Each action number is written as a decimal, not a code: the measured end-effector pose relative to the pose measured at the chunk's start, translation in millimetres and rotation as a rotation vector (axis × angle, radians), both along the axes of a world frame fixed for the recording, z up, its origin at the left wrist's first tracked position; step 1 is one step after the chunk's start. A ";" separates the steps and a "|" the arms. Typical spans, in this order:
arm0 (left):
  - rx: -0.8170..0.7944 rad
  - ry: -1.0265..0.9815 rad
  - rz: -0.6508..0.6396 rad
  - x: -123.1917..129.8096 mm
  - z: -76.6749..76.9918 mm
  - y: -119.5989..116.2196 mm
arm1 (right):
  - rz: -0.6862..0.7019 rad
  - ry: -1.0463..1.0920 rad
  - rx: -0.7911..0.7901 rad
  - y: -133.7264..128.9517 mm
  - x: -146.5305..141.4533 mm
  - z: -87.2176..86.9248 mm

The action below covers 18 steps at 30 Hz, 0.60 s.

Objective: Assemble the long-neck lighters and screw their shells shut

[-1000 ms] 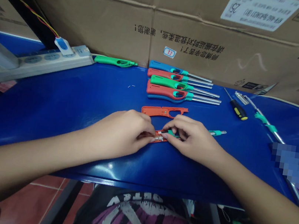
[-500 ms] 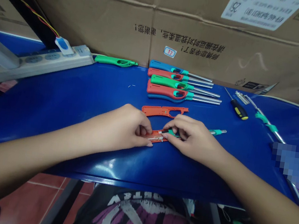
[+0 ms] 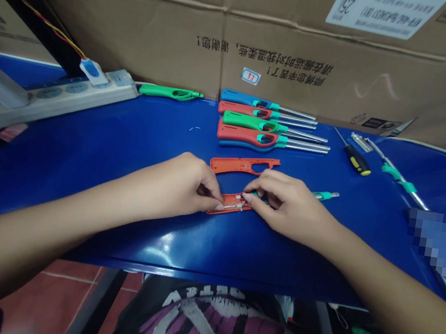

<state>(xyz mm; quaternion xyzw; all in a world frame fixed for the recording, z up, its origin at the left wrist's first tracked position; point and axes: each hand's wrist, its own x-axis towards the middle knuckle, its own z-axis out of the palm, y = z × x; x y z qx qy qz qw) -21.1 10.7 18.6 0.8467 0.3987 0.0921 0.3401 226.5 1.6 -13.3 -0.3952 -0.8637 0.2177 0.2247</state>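
An open orange lighter handle half (image 3: 234, 199) lies on the blue table, with small pale inner parts and a bit of green showing inside. My left hand (image 3: 202, 187) is closed in a pinch, thumb and finger together inside the half's left end; whatever is between the fingertips is hidden. At its right end my right hand (image 3: 279, 198) grips the half with curled fingers, thumb and index tips near the green part. A green-tipped metal lighter tube (image 3: 326, 196) pokes out beyond that hand. Behind both hands lies the matching orange half (image 3: 244, 165), inner side up.
Several assembled lighters (image 3: 248, 136) are stacked at the back. A green handle (image 3: 170, 92) lies beside the white power strip (image 3: 61, 95). To the right are a screwdriver (image 3: 357, 160), metal tubes with green parts (image 3: 398, 177), and a blurred-out object (image 3: 440, 244). A cardboard box (image 3: 142, 37) stands behind.
My left thumb has moved from the handle half's near edge to inside it, uncovering more of its left end. My right hand stays at the right end. The view has shifted slightly.
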 end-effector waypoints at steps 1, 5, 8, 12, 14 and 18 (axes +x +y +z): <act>0.016 0.004 -0.008 0.6 0.2 -0.5 | 0.002 0.004 0.002 0.1 0.6 -0.1; 0.078 0.043 -0.051 2.4 2.4 -3.7 | 0.010 0.009 0.000 0.3 3.4 -0.6; 0.112 0.060 -0.077 3.3 4.2 -7.3 | 0.028 -0.004 0.007 1.1 5.2 0.2; 0.172 0.083 -0.105 3.8 3.9 -11.1 | 0.044 -0.022 0.009 2.1 6.3 2.0; 0.203 0.097 -0.101 4.1 2.7 -12.1 | 0.048 -0.028 0.007 2.0 6.4 2.4; 0.219 0.125 -0.104 6.1 0.1 -14.2 | 0.056 -0.037 0.019 1.9 6.6 2.5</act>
